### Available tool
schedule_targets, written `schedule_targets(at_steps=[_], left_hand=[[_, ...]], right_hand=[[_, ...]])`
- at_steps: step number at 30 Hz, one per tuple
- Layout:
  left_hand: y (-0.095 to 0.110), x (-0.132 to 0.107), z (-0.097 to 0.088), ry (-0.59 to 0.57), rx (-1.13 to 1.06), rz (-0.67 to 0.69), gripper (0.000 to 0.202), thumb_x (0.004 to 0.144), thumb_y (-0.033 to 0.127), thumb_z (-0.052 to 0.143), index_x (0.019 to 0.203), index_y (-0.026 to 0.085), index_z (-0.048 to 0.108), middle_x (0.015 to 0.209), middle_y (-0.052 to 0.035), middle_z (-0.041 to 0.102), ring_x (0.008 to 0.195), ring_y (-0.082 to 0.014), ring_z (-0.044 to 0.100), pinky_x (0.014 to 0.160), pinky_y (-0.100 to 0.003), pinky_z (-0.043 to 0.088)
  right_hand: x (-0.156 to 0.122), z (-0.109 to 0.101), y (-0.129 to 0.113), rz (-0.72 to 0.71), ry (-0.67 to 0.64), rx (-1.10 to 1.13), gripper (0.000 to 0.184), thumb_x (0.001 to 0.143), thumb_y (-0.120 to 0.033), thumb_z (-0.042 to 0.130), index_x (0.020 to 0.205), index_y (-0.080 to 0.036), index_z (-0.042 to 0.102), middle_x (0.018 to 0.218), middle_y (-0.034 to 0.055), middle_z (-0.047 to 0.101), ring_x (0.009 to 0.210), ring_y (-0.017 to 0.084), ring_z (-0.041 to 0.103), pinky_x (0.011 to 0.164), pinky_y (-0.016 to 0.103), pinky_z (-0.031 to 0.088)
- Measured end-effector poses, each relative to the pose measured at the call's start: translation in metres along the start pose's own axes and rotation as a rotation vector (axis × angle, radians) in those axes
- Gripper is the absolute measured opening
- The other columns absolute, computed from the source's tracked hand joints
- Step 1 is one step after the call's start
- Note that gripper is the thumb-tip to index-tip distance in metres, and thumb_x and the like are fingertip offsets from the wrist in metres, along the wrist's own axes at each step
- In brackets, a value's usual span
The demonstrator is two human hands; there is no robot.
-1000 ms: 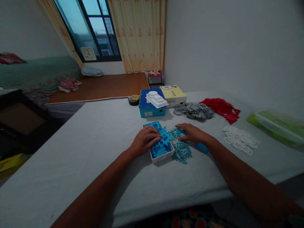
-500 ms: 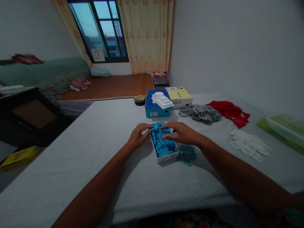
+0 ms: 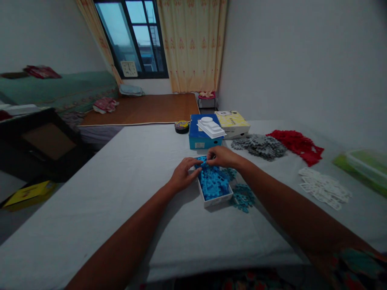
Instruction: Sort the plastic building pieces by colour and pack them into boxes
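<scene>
A shallow white box (image 3: 218,200) filled with small blue plastic pieces (image 3: 214,183) lies in front of me. My left hand (image 3: 184,174) is at its far left edge, thumb and forefinger apart, fingertips touching the pieces near the corner. Over the far end of the box, my right hand (image 3: 222,156) is closed in a pinch at a small blue piece; the fingers hide most of it. Teal interlocking pieces (image 3: 243,197) lie on the cloth to the right of the box, partly beneath my right forearm.
Behind stand a blue box (image 3: 204,141) with white shapes on top, a yellow box (image 3: 232,121) and a round black tin (image 3: 182,127). On the right are piles of grey pieces (image 3: 260,146), red pieces (image 3: 298,145) and white pieces (image 3: 323,187), plus a clear tub (image 3: 367,163).
My right hand has gone from spread fingers above the box to a pinch at its far end. The left hand has shifted slightly inward over the rim. The view has turned a little left.
</scene>
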State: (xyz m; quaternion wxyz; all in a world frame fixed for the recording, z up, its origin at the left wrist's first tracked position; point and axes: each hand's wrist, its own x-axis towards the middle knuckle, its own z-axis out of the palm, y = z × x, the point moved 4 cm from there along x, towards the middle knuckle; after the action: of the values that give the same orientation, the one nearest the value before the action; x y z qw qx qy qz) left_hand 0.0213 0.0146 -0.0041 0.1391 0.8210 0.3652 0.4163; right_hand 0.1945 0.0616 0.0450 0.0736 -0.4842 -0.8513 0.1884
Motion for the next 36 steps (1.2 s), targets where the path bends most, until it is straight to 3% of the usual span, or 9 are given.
schedule_targets(at_steps=[5,11,16,18,22,26,31,36], left_hand=[[0.001,-0.001,0.001,-0.003,0.013,-0.001,0.026,0.09,0.032,0.061,0.114,0.023,0.067,0.108,-0.0087,0.069,0.105,-0.0226,0.062,0.093,-0.042,0.051],[0.003,-0.001,0.001,0.003,0.014,-0.001,0.027,0.09,0.03,0.061,0.116,0.024,0.066,0.109,-0.0083,0.069,0.105,-0.0226,0.062,0.093,-0.042,0.051],[0.002,0.0,0.002,-0.009,-0.01,-0.014,0.027,0.09,0.03,0.06,0.115,0.022,0.065,0.107,-0.0089,0.068,0.103,-0.0229,0.062,0.092,-0.041,0.051],[0.002,0.0,0.002,-0.013,-0.026,-0.007,0.027,0.09,0.03,0.059,0.115,0.021,0.065,0.108,-0.0096,0.067,0.103,-0.0228,0.062,0.092,-0.041,0.051],[0.003,0.001,0.0,-0.001,-0.044,-0.024,0.027,0.091,0.03,0.058,0.115,0.021,0.064,0.107,-0.009,0.065,0.102,-0.0211,0.062,0.091,-0.038,0.052],[0.004,0.001,-0.002,0.016,-0.04,-0.039,0.026,0.093,0.032,0.055,0.115,0.021,0.063,0.105,-0.0082,0.064,0.1,-0.0203,0.062,0.09,-0.038,0.052],[0.008,0.001,-0.003,0.007,0.007,-0.021,0.027,0.095,0.032,0.053,0.117,0.02,0.063,0.108,-0.0096,0.064,0.104,-0.0214,0.061,0.093,-0.04,0.051],[0.027,0.001,0.001,-0.068,0.012,0.092,0.027,0.094,0.032,0.055,0.116,0.022,0.066,0.115,-0.01,0.064,0.112,-0.0226,0.058,0.098,-0.041,0.048]], right_hand=[[-0.004,0.004,-0.002,0.029,0.057,-0.137,0.03,0.072,-0.04,0.076,0.096,-0.023,0.068,0.098,0.0041,0.073,0.088,0.022,0.066,0.063,0.026,0.041],[0.001,0.004,-0.003,0.033,0.039,0.002,0.03,0.074,-0.023,0.071,0.103,-0.022,0.064,0.093,0.0007,0.073,0.083,0.017,0.067,0.065,0.023,0.043],[-0.006,0.001,-0.007,0.068,0.029,-0.166,0.036,0.073,-0.046,0.073,0.1,-0.023,0.066,0.101,0.0063,0.073,0.091,0.026,0.066,0.065,0.029,0.043],[-0.008,0.005,-0.011,0.057,0.015,-0.206,0.039,0.072,-0.046,0.074,0.103,-0.024,0.067,0.105,0.0076,0.072,0.095,0.028,0.066,0.065,0.029,0.043],[-0.004,0.007,-0.012,0.046,0.074,-0.083,0.036,0.075,-0.035,0.07,0.109,-0.022,0.066,0.103,0.006,0.072,0.092,0.023,0.065,0.066,0.027,0.042],[-0.002,-0.006,-0.002,0.006,0.146,0.147,0.022,0.078,-0.025,0.067,0.098,-0.016,0.069,0.089,0.0044,0.071,0.08,0.017,0.063,0.066,0.024,0.043],[-0.042,-0.032,0.034,0.004,0.279,0.432,0.018,0.082,-0.031,0.063,0.091,-0.016,0.066,0.075,0.0029,0.068,0.068,0.015,0.061,0.06,0.024,0.045],[-0.1,-0.019,0.071,-0.013,0.095,0.376,0.025,0.085,-0.04,0.06,0.091,-0.017,0.068,0.08,0.0047,0.071,0.073,0.017,0.064,0.066,0.027,0.047]])
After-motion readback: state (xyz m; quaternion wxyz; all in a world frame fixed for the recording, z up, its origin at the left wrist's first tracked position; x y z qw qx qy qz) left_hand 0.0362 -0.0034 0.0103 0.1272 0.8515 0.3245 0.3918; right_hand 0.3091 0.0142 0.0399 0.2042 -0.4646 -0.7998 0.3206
